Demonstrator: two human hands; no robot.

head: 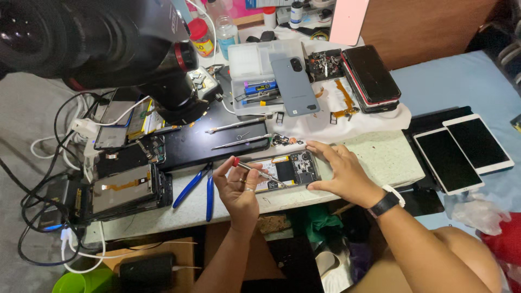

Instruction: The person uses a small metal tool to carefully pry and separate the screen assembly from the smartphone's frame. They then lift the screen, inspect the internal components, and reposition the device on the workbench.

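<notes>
Your left hand point(237, 187) is up at the near edge of the worktop point(380, 157), fingers pinched tight around a red-capped screwdriver point(254, 170), its tip angled down onto the opened phone point(287, 170) lying flat just in front of you. Your right hand point(339, 171) steadies that phone from the other side, fingers spread wide, fingertips on its top edge and thumb at its near corner, gripping nothing. Just left of your left hand lie blue-handled pliers point(196, 184), and beyond them a stack of stripped phone screens point(125, 190) tangled in black and white cables. Behind the opened phone, a scatter of tiny dark parts point(286, 140) sits close to your right fingertips; they look like screws and brackets, though they're too small to be sure. Two metal pry tools point(239, 133) rest on the dark mat point(190, 146) further back. A big black microscope head point(108, 43) looms over the left, blocking that corner. Farther off, a clear plastic tray point(247, 62) holds small coloured tools, with a grey phone back point(294, 87) laid across it. Two dark phones point(372, 76) are stacked to its right, and two white-framed tablets point(461, 149) lie well off to your right.
</notes>
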